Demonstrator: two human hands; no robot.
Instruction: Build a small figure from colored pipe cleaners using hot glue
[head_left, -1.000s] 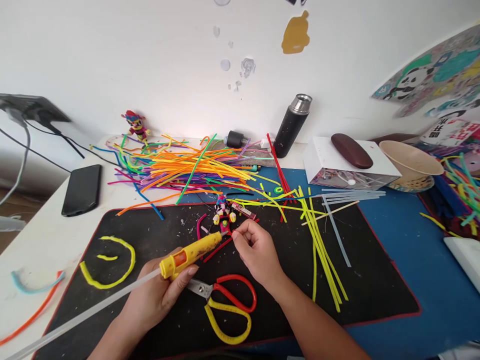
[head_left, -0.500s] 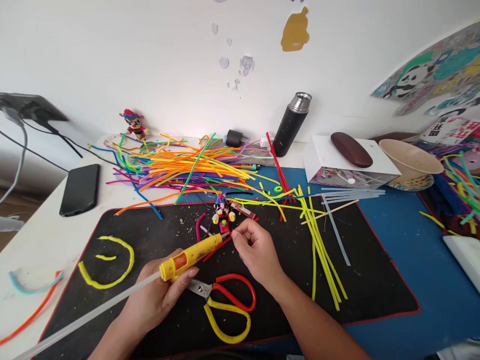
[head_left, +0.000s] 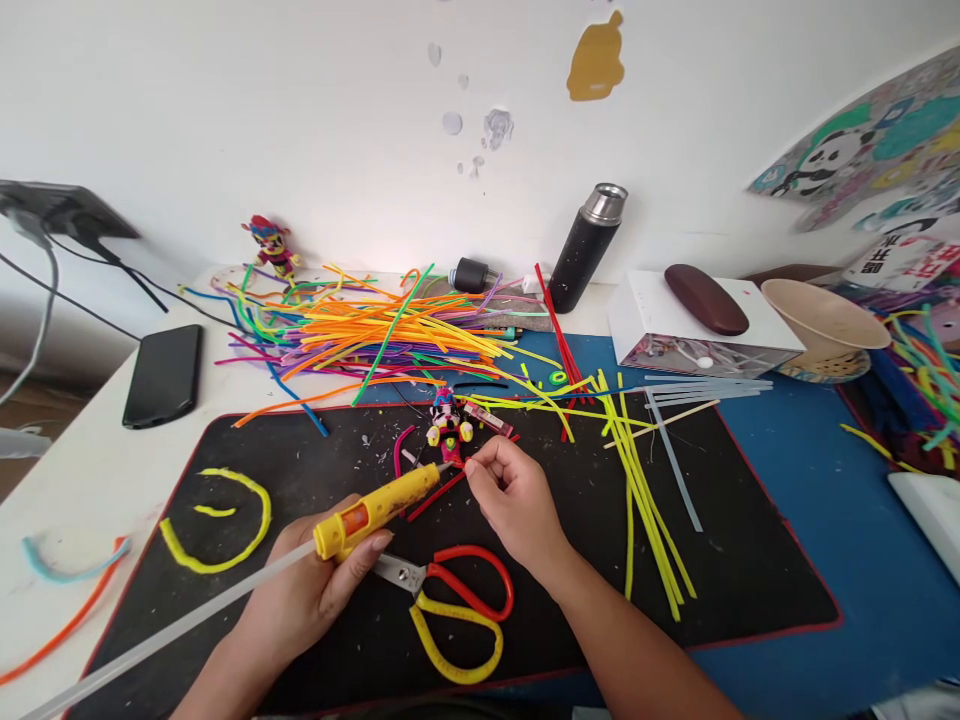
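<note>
My left hand (head_left: 307,570) is wrapped round a yellow hot glue gun (head_left: 379,510), a long clear glue stick (head_left: 172,630) trailing from its back. The nozzle points at a small red piece of pipe cleaner (head_left: 463,463) pinched between the thumb and finger of my right hand (head_left: 514,500). Just beyond the nozzle a small pipe-cleaner figure (head_left: 448,420), blue on top with yellow hands, lies on the black mat (head_left: 555,640). Whether the red piece touches the figure I cannot tell. Scissors (head_left: 465,610) with one red and one yellow handle lie below my hands, blades partly hidden.
Piled pipe cleaners (head_left: 390,335) spread along the back, with a second figure (head_left: 270,245) behind. Yellow stems (head_left: 649,500) and clear glue sticks (head_left: 705,386) lie right. A black flask (head_left: 589,250), white box (head_left: 697,325), beige bowl (head_left: 825,310) and phone (head_left: 163,375) stand around.
The glue gun has drawn back very slightly to the left, its nozzle still near the red piece. My right hand keeps its pinch. The whole view has shifted a little.
</note>
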